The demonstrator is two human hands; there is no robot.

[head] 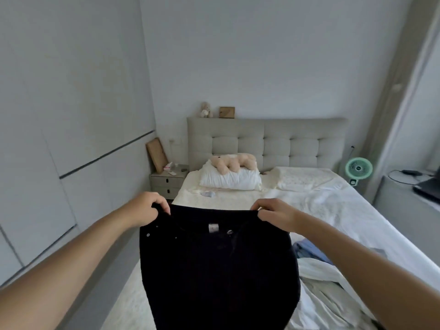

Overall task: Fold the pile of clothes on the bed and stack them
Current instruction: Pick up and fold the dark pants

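Two hands pinching black denim trousers [219, 270] waistband, left hand [148, 208], right hand [273, 214]

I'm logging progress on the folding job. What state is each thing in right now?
Black trousers: held up unfolded, hanging from the waistband above the bed.
Left hand: pinching the waistband's left corner.
Right hand: pinching the waistband's right corner.
Clothes pile: crumpled on the bed, unfolded.
Bed: sheet rumpled.
Plush toy: lying on the white pillow.
Nightstand: drawers closed.
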